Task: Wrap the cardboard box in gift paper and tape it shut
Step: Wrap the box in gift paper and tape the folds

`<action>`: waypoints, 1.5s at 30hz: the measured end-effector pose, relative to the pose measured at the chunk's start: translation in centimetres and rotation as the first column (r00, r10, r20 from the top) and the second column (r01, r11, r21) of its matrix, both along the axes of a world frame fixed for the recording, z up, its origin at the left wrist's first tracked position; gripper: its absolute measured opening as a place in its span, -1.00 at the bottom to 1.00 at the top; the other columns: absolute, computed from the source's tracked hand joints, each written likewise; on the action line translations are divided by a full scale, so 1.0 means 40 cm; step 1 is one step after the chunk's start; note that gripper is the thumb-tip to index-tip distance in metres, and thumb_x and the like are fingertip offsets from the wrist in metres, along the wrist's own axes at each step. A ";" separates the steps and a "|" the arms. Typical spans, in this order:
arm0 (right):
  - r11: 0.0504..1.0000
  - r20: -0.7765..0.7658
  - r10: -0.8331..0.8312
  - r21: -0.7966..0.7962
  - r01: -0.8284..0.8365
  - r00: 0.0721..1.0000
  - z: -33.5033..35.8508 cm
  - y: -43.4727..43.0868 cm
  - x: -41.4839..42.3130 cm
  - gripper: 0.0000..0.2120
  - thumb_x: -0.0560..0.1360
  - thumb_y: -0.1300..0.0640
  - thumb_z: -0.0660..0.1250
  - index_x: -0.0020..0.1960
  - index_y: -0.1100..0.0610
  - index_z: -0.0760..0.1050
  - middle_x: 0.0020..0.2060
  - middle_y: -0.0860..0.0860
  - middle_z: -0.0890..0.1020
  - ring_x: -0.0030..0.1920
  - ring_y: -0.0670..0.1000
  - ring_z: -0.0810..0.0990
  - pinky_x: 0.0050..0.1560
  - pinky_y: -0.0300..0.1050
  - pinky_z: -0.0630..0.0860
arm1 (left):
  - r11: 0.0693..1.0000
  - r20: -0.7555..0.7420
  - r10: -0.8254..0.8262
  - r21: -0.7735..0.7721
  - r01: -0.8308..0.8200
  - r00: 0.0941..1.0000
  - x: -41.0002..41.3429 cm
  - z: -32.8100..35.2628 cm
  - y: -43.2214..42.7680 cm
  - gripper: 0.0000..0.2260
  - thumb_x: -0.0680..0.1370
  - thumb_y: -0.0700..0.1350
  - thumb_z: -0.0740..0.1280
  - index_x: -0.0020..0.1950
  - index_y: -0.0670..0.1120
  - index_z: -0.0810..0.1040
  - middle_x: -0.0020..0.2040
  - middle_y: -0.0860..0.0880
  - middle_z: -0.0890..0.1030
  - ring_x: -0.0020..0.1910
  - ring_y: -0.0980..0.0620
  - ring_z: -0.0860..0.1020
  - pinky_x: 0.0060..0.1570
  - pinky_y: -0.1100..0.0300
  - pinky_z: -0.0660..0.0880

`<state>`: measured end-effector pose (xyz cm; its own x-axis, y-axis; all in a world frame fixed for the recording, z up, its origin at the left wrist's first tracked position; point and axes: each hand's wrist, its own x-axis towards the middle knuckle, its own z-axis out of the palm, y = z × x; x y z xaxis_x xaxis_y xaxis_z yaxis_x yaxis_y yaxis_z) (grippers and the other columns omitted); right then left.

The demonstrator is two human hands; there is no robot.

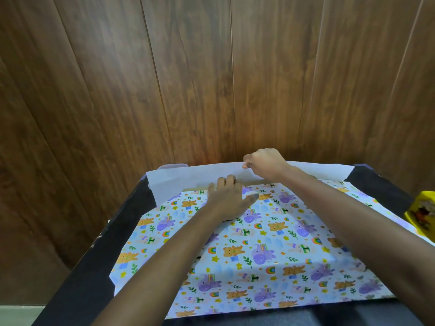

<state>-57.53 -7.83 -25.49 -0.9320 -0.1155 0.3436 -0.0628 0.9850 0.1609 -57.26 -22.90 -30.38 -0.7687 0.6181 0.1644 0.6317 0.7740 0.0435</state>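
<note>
While left fingers (229, 182) press flat, right fingers (249, 160) pinch paper (270, 234).

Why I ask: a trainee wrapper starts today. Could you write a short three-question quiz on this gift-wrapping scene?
1. True or false: the left hand lies flat on the colourful animal-print gift paper.
2. The right hand pinches: A) a tape roll; B) the paper's raised white far flap; C) scissors.
3. Fill in: the yellow object sits at the black table's ___ side.
Key: 1 true; 2 B; 3 right.
</note>
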 end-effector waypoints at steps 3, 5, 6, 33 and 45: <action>1.000 0.023 0.002 -0.023 -0.002 1.000 0.003 0.000 0.005 -0.78 0.64 0.11 0.10 0.05 0.12 0.52 -0.12 0.06 0.62 -0.11 0.09 0.57 -0.30 -0.16 0.25 | 1.000 -0.015 0.001 -0.012 -0.001 1.000 0.000 0.000 0.001 -0.46 0.58 0.25 0.00 0.42 -0.07 0.27 0.38 -0.07 0.26 0.36 -0.08 0.21 0.34 -0.08 0.16; 0.999 0.049 -0.004 -0.044 0.006 0.999 0.003 -0.002 0.012 -0.76 0.64 0.09 0.09 0.02 0.11 0.52 -0.10 0.05 0.63 -0.07 0.09 0.58 -0.30 -0.15 0.25 | 1.000 -0.041 0.013 -0.014 -0.013 0.999 0.000 -0.008 0.005 -0.42 0.57 0.29 -0.04 0.38 -0.08 0.34 0.34 -0.06 0.32 0.31 -0.08 0.27 0.28 -0.05 0.22; 0.999 0.059 -0.009 -0.046 0.012 0.998 0.003 -0.005 0.018 -0.76 0.63 0.10 0.09 0.01 0.10 0.53 -0.09 0.04 0.64 -0.05 0.09 0.58 -0.29 -0.15 0.26 | 1.000 -0.123 0.025 0.016 -0.024 0.992 0.004 -0.013 0.006 -0.37 0.53 0.31 -0.08 0.31 -0.10 0.41 0.27 -0.06 0.39 0.25 -0.08 0.34 0.20 -0.02 0.29; 0.919 0.337 0.022 -0.377 0.114 0.941 -0.053 -0.040 0.174 -0.68 0.64 0.18 -0.01 0.14 0.33 0.44 0.40 0.23 0.34 0.40 0.21 0.32 0.19 -0.10 0.33 | 0.983 0.203 0.021 -0.181 0.016 0.979 0.054 0.033 -0.087 -0.50 0.63 0.18 -0.10 0.55 0.08 -0.07 0.56 -0.03 -0.14 0.53 -0.12 -0.13 0.45 -0.15 -0.05; 0.877 0.530 -0.252 -0.229 0.422 0.810 -0.084 0.003 0.177 -0.34 0.60 -0.23 -0.16 0.55 0.11 -0.21 0.53 0.02 -0.23 0.53 0.06 -0.24 0.46 0.18 -0.15 | 0.915 0.165 0.364 -0.249 -0.319 0.917 0.057 0.034 -0.178 -0.38 0.59 0.26 -0.19 0.55 -0.07 -0.14 0.56 -0.03 -0.17 0.53 -0.09 -0.14 0.45 -0.13 -0.21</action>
<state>-50.45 -7.70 -28.84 -0.9434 0.2738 -0.1874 0.2998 0.9454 -0.1276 -54.98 -30.02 -29.03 -0.9412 0.3144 -0.1237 0.3220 0.9456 -0.0469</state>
